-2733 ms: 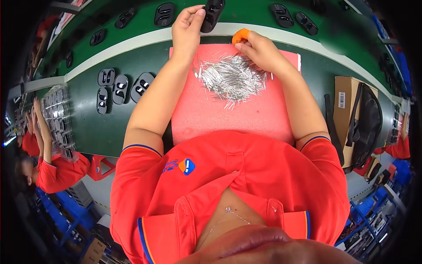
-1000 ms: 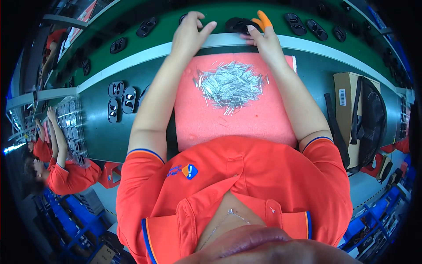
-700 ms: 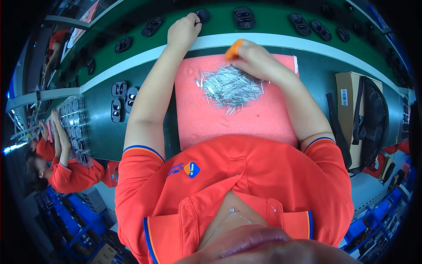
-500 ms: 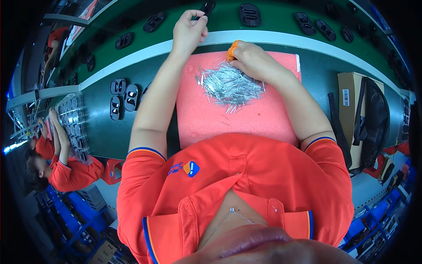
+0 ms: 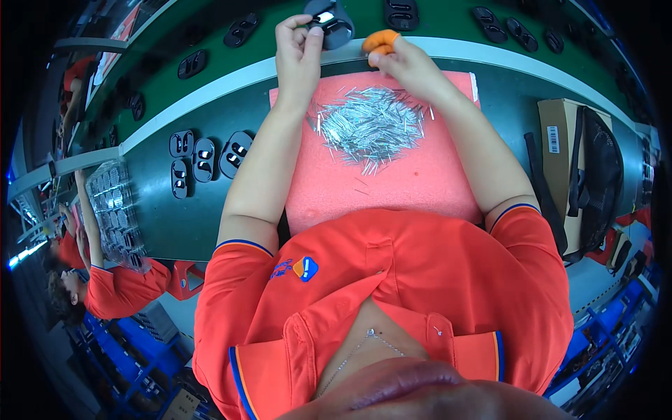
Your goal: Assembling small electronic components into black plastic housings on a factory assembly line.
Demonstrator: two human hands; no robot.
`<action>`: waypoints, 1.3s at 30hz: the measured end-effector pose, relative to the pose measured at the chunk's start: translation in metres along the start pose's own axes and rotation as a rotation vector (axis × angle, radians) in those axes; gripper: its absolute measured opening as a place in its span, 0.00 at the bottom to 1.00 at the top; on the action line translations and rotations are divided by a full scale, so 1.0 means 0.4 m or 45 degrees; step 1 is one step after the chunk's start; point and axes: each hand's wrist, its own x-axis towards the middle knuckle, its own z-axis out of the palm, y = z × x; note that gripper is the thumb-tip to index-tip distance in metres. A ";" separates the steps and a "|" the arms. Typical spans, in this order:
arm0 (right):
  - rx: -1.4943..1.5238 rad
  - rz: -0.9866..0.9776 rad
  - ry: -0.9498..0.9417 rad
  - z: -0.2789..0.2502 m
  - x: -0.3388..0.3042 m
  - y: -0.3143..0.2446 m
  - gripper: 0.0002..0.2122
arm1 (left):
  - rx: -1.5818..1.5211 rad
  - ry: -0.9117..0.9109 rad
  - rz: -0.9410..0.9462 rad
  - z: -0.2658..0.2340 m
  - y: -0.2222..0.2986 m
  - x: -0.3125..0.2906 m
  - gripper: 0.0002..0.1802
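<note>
My left hand (image 5: 299,61) pinches the near edge of a glossy black plastic case (image 5: 330,25) with rounded recesses, lifted and tilted over the far side. To its right is my right hand (image 5: 409,66), with orange finger cots (image 5: 381,43) on its fingertips. Its thumb and fingers are pressed together, and anything between them is too small to make out. Nearer to me, a heap of thin silvery metal pins (image 5: 371,126) lies on a pink foam mat (image 5: 385,199). A few pins are scattered around the heap's edges.
Several similar black cases (image 5: 203,159) lie on the green table left of my arm. More line the green strip (image 5: 448,24) beyond a white rail (image 5: 448,50). A cardboard box (image 5: 553,157) and black bag (image 5: 602,175) stand right. Co-workers (image 5: 126,290) sit left beside clear trays (image 5: 115,203).
The black case in my left hand has come nearer and turned its recessed side into view. My right hand has moved off the pin heap, away from me toward the rail.
</note>
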 end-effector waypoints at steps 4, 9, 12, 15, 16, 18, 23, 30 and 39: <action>0.438 0.140 0.233 -0.024 0.007 -0.005 0.18 | 0.226 -0.139 0.052 0.022 0.021 -0.021 0.23; 0.646 0.078 0.498 -0.049 0.013 -0.008 0.14 | 0.382 -0.281 -0.007 0.049 0.052 -0.032 0.09; 0.715 -0.016 0.521 -0.039 0.013 -0.016 0.14 | 0.451 -0.325 0.039 0.058 0.075 -0.035 0.08; 0.657 -0.060 0.441 -0.016 0.005 -0.024 0.15 | 0.492 -0.320 0.094 0.058 0.077 -0.035 0.08; 0.577 -0.053 0.424 -0.012 0.006 -0.023 0.15 | 0.491 -0.318 0.098 0.057 0.075 -0.035 0.08; 0.484 -0.040 0.426 -0.014 0.004 -0.017 0.15 | 0.507 -0.321 0.103 0.058 0.074 -0.035 0.08; 0.363 -0.052 0.434 -0.016 0.004 -0.016 0.14 | 0.514 -0.326 0.112 0.060 0.076 -0.034 0.08; 0.606 0.043 0.345 -0.028 0.013 -0.023 0.14 | 0.521 -0.320 0.119 0.062 0.076 -0.029 0.07; -0.168 -0.280 0.429 -0.003 0.000 -0.021 0.12 | 0.435 -0.299 0.002 0.063 0.074 -0.045 0.08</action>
